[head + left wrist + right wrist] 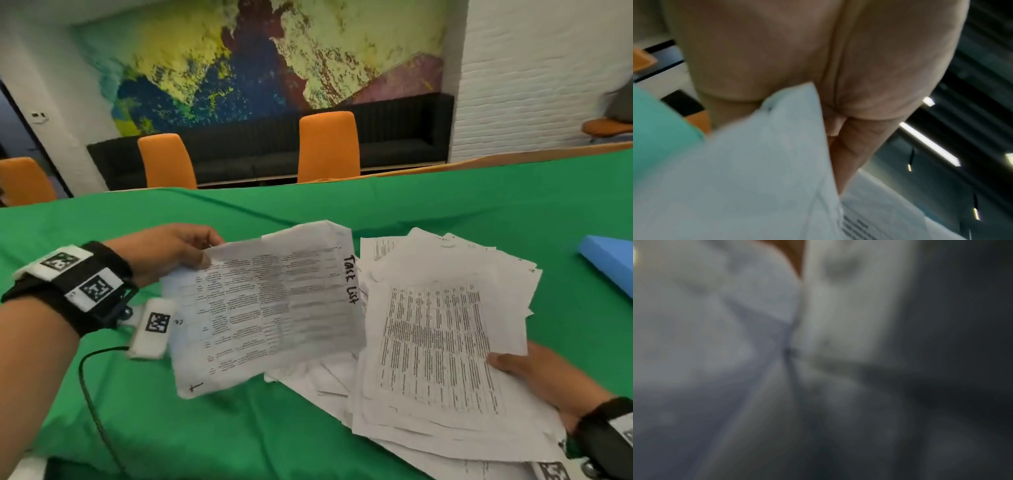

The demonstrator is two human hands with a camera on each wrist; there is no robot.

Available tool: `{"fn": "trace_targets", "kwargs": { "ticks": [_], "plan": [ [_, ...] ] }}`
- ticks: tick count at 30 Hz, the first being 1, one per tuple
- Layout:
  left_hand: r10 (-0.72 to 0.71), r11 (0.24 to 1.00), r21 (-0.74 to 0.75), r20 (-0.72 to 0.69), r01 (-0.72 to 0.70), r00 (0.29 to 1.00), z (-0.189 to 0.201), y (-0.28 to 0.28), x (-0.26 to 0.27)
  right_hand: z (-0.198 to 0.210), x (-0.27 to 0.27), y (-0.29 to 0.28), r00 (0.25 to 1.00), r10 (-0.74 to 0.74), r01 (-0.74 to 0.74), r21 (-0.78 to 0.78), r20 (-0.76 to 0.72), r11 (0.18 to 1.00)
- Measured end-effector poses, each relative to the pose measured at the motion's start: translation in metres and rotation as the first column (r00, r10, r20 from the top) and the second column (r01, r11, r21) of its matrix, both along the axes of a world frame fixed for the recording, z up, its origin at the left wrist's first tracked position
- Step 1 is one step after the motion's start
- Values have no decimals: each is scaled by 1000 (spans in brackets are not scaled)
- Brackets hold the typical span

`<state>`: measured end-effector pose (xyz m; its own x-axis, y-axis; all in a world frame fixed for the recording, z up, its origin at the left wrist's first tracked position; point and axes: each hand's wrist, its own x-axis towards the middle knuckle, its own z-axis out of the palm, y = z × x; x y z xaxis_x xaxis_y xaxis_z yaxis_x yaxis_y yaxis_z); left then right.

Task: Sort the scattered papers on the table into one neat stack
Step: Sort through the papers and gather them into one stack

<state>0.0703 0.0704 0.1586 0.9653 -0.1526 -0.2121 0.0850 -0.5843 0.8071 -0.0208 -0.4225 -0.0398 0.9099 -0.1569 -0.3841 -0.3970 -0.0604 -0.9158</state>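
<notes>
The left hand (164, 251) pinches the far left corner of a printed sheet (263, 308) between thumb and curled fingers (849, 155), lifting it off the green table (376, 205); "Task List" is handwritten along its right edge. The right hand (544, 377) grips the near right side of a ragged pile of papers (442, 342), thumb on top, fingers hidden beneath. The sheet's right edge overlaps the pile's left side. A blue folder (609, 260) lies at the far right, apart from the pile. Orange chairs (329, 147) stand beyond the table. The right wrist view is too blurred to read

3 orange chairs (328, 145), black bench (394, 137), colourful mural (260, 58), white brick wall (534, 68).
</notes>
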Motion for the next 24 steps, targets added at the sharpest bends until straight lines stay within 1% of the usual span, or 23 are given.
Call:
{"fn": "trace_targets", "kwargs": {
  "ticks": [1,2,3,4,5,7,9,10,12,14,17,20,22,23,24],
  "plan": [
    [52,986,-160,0,-52,999,3,-5,-1,1,0,0,1000,-5,5,-8,9,1000],
    [94,944,-316,-16,-94,995,3,-12,-3,1,0,0,1000,-12,12,-4,7,1000],
    [121,897,-423,-43,-128,992,-2,-22,-7,2,0,1,1000,-16,16,0,-2,1000],
    [137,867,-474,-77,-157,988,-13,-34,-10,2,0,1,1000,-20,20,13,-10,1000],
    [145,855,-486,-115,-183,983,-29,-50,-13,3,0,2,1000,-22,22,13,-12,1000],
    [150,850,-478,-184,-222,971,-65,-89,-20,4,1,3,1000,-18,18,-14,-16,1000],
    [148,842,-479,-236,-247,960,-99,-131,-27,5,0,3,999,-46,45,-42,-8,998],
    [149,846,-468,-254,-256,956,-113,-151,-29,5,-2,2,997,-72,72,-2,0,997],
    [135,862,-441,-272,-248,953,-136,-184,-31,7,-3,1,992,-125,126,145,-15,981],
    [97,887,-419,-240,-194,966,-151,-206,-30,8,-3,0,993,-116,118,247,-21,962],
    [58,948,-303,-128,-94,990,-162,-219,-35,6,-1,-4,996,-87,88,291,-13,953],
    [19,972,-232,-52,-31,998,-165,-218,-46,9,1,-5,1000,-26,29,313,-12,949],
    [-5,987,-162,-29,0,1000,-164,-216,-54,10,4,-5,1000,7,0,270,-25,963],
    [-5,991,-130,-32,1,999,-164,-213,-57,10,5,-4,999,23,-15,242,-31,970],
    [14,991,-130,-51,-21,999,-164,-209,-57,9,6,-5,999,34,-26,219,-33,975]
  ]
}}
